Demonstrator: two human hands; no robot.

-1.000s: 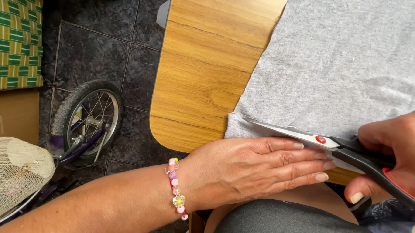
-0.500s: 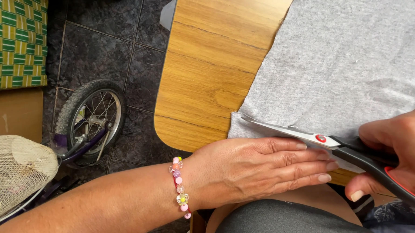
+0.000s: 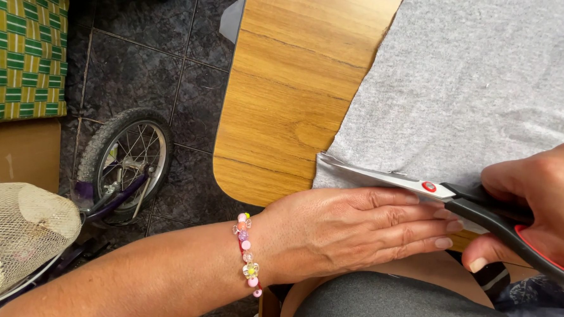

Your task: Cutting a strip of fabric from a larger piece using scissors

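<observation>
A sheet of grey fabric [image 3: 482, 86] covers the right part of a wooden table [image 3: 292, 94]. My right hand [image 3: 544, 204] grips black-handled scissors [image 3: 448, 199] with a red pivot; the blades lie along the fabric's near edge, tips at its corner. My left hand [image 3: 355, 231] lies flat, fingers together and pointing right, just under the blades at the table's near edge. It holds nothing. A beaded pink bracelet [image 3: 247, 255] is on that wrist.
A small bicycle wheel [image 3: 126, 156] stands on the dark tiled floor [image 3: 151, 63] left of the table. A green checked cushion [image 3: 17, 56] and a cardboard box [image 3: 15, 154] are at far left. A netted beige object [image 3: 22, 230] sits at lower left.
The view has shifted slightly. Hands and scissors keep nearly the same place along the fabric's near edge.
</observation>
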